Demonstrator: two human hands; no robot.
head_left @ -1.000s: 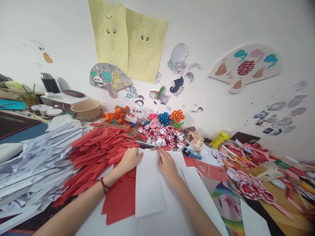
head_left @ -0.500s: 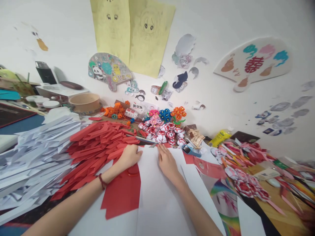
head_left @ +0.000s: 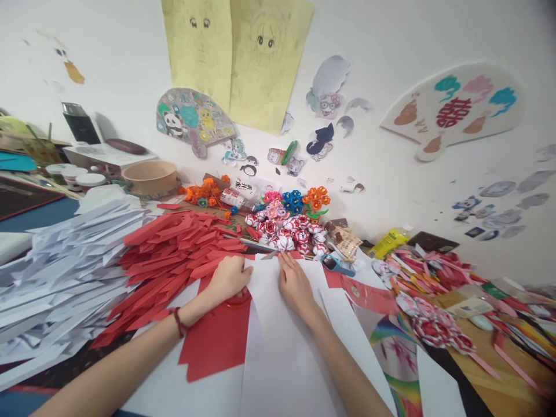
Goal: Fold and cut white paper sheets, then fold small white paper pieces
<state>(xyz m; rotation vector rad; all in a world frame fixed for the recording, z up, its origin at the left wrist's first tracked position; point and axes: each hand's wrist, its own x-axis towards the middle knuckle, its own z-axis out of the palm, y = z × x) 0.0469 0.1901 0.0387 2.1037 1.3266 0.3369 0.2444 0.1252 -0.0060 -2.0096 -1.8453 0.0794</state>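
Observation:
A long white paper sheet (head_left: 282, 347) lies in front of me, its left edge slightly curled up. My left hand (head_left: 230, 279) is closed, gripping the far left corner of this sheet between thumb and fingers. My right hand (head_left: 295, 281) lies flat on the sheet's far right part, fingers stretched forward. A thin grey pointed piece (head_left: 270, 255) shows at the sheet's far edge, between the hands; what it belongs to is unclear. Under my left forearm is red paper (head_left: 217, 341).
Piles of white strips (head_left: 65, 284) and red strips (head_left: 160, 260) lie left. Paper flowers (head_left: 291, 231) stand by the wall. A blue device (head_left: 336, 264) sits beyond the right hand. Ribbons (head_left: 469, 278) and a yellow package (head_left: 388, 241) lie right.
The left edge of the white sheet has lifted and bends inward beside my left hand. Both hands stay in nearly the same places.

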